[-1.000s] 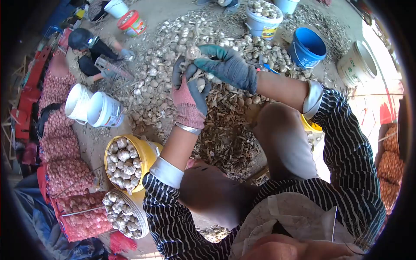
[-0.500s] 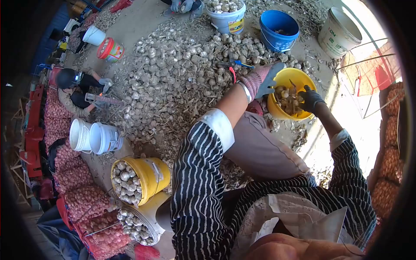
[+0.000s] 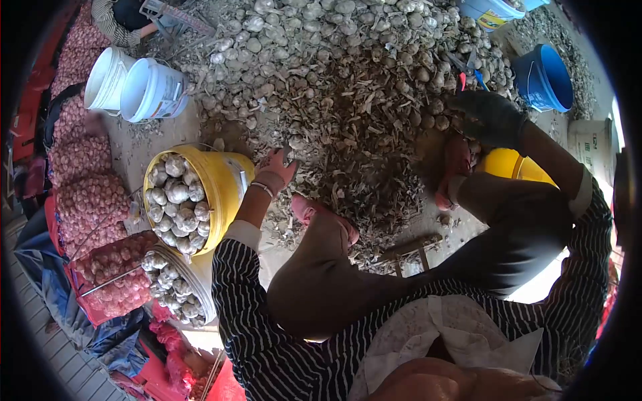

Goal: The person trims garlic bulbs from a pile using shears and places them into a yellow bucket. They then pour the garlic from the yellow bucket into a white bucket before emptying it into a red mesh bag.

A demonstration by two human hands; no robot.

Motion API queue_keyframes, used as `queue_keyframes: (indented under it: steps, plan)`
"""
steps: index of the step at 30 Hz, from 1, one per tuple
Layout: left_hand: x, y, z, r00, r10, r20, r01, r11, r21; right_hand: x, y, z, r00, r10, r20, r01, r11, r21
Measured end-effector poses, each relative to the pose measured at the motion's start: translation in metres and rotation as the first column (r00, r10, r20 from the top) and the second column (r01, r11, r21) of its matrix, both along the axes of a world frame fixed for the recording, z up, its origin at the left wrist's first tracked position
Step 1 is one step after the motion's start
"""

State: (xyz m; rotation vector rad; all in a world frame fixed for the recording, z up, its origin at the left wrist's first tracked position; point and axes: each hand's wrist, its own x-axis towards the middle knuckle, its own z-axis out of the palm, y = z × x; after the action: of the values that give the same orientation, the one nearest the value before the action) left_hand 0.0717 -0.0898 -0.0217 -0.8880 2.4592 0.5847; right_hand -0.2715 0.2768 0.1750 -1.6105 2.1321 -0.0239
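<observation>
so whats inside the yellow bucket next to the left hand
Whole, pale garlic bulbs fill the bucket up to its rim. Only the top layer shows; whatever lies beneath it, and the bottom of the bucket, is covered.

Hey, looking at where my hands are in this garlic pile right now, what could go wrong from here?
1. The yellow bucket beside your left hand is heaped to the rim with garlic, so a bump from that arm might spill bulbs.
2. A pair of shears lies in the garlic pile close to your right hand. Groping there without looking could catch the blades.
</observation>
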Motion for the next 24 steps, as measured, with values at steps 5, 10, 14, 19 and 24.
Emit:
queue_keyframes:
  steps: [5,10,14,19,24]
  plan:
    - [-0.035,0.023,-0.043,0.935,-0.355,-0.011,0.342,0.907,-0.244,0.056,-0.113,-0.114,0.914,0.373,0.157,-0.397,0.902,0.171]
    - [-0.034,-0.028,-0.07,0.943,-0.329,0.037,0.317,0.863,-0.393,0.132,-0.242,-0.216,0.98,0.018,0.197,-0.02,1.0,0.011]
    - [-0.005,-0.058,-0.109,0.954,0.16,-0.253,-0.252,0.886,-0.389,0.208,-0.212,-0.26,0.97,-0.242,-0.018,0.242,0.97,-0.008]
    - [0.014,-0.047,-0.097,0.739,0.379,-0.557,-0.547,0.82,-0.168,0.216,-0.169,-0.244,0.949,0.0,0.317,0.02,0.998,-0.06]
    - [0.018,-0.023,-0.094,0.727,0.15,-0.67,-0.313,0.941,-0.129,0.162,-0.212,-0.254,0.854,-0.194,0.483,0.275,0.956,-0.101]
